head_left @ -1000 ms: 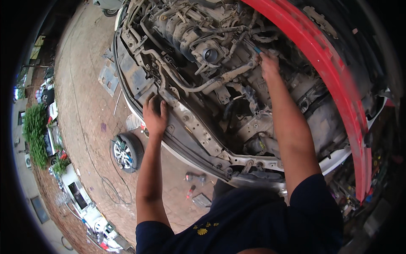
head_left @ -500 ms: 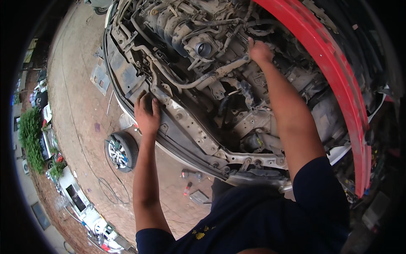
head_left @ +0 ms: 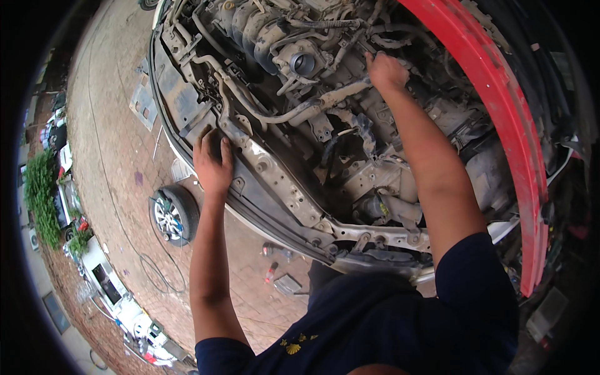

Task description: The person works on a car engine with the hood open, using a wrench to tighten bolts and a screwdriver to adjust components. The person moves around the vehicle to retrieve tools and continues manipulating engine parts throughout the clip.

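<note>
My left hand [head_left: 214, 164] rests on the dark plastic trim [head_left: 252, 192] along the near-left edge of the engine bay, with its fingers apart. Dark grime shows on those fingers. Deep over the engine, my right hand [head_left: 389, 72] is closed, knuckles up, its thumb and forefinger pointing to the far side. Whatever lies inside that grip is hidden from view. Just left of it are a dusty hose [head_left: 337, 95] and a round throttle opening [head_left: 303, 63]. A ribbed hose [head_left: 325, 24] crosses the dirty engine [head_left: 250, 31] beyond.
A red bar [head_left: 494, 100] arches over the bay on the right. A wheel with a tyre [head_left: 175, 215] lies on the brick ground at left, near a looped cable [head_left: 156, 275]. A metal frame rail [head_left: 375, 235] spans the bay's near side.
The whole view has shifted slightly. Both hands keep nearly the same places on the car, the left on the trim and the right over the engine.
</note>
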Available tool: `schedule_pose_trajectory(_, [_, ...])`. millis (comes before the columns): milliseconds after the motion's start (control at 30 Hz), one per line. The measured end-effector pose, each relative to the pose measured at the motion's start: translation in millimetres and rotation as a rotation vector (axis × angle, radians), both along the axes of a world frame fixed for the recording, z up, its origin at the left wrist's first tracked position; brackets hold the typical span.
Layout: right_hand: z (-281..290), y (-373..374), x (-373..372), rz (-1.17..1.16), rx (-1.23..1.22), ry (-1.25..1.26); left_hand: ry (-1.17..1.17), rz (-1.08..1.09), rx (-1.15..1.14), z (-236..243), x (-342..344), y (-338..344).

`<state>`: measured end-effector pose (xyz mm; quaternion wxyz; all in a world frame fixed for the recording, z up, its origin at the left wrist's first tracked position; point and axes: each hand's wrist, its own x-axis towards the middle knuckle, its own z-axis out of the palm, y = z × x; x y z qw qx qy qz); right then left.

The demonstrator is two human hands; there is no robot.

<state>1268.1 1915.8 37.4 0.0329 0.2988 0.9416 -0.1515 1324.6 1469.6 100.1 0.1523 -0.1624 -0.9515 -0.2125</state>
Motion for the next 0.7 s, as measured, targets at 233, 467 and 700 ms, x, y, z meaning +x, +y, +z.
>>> schedule_pose_trajectory(233, [-12.6, 17.9, -15.1, -0.039, -0.104, -0.028, 0.015, -0.002, 0.001, -0.9, -1.6, 1.8])
schedule_pose_trajectory(467, [-35.0, 33.2, -24.9, 0.01, -0.226, -0.001, 0.017, 0.012, -0.01, 1.7, 0.6, 3.5])
schedule_pose_trajectory(700, [-53.2, 56.1, -30.3, -0.138, -0.793, 0.009, 0.034, 0.007, -0.038, 0.2, -1.4, 3.6])
